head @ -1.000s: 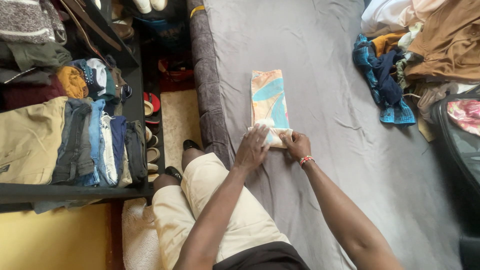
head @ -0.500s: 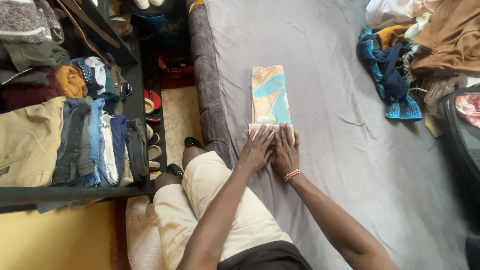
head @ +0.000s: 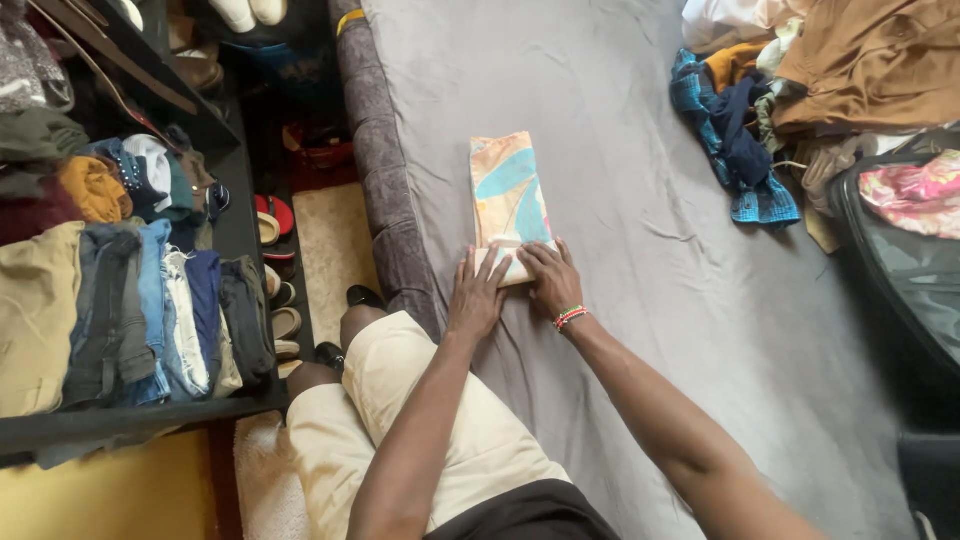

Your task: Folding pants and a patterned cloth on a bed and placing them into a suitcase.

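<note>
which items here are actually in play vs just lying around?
In play:
left hand and right hand, both flat on the near end of the folded patterned cloth
grey bed sheet under it

Lying around:
clothes pile
folded jeans on shelf
shoes on floor

A grey bed [head: 640, 120] fills the middle. On its far right lies a heap of clothes [head: 800, 80] — brown, blue check, white — beside a dark suitcase [head: 900, 270] holding a pink cloth [head: 915, 195]. At left a dark shelf [head: 240, 220] carries folded jeans [head: 150, 310], with shoes [head: 275, 215] on the floor beside it.
</note>
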